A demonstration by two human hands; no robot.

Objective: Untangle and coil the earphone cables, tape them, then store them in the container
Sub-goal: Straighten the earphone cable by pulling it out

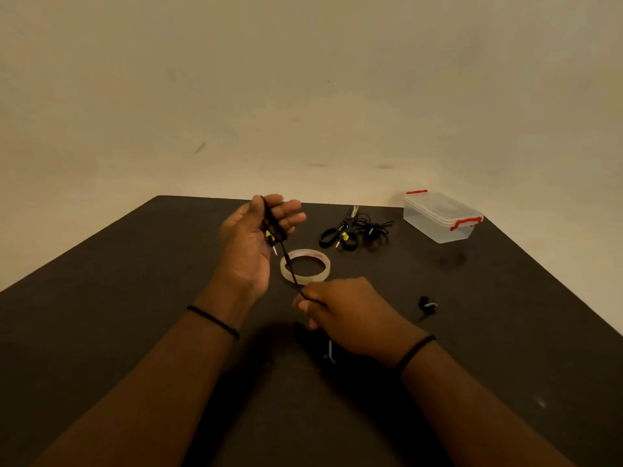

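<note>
My left hand [251,242] is raised palm-up over the dark table, with a black earphone cable [288,261] looped around its fingers; the yellow-marked jack plug [270,241] hangs by the palm. The cable runs down to my right hand [344,313], which pinches it between thumb and fingers. An earbud end [330,353] dangles below my right hand. Another black earbud [427,305] lies on the table to the right. A clear tape roll [305,266] lies flat between my hands. The clear plastic container [441,217] with red latches stands closed at the back right.
A second tangle of black earphone cable [369,230] lies at the back of the dark table [135,298], beside black-handled scissors [340,230]. A plain beige wall rises behind the table's far edge.
</note>
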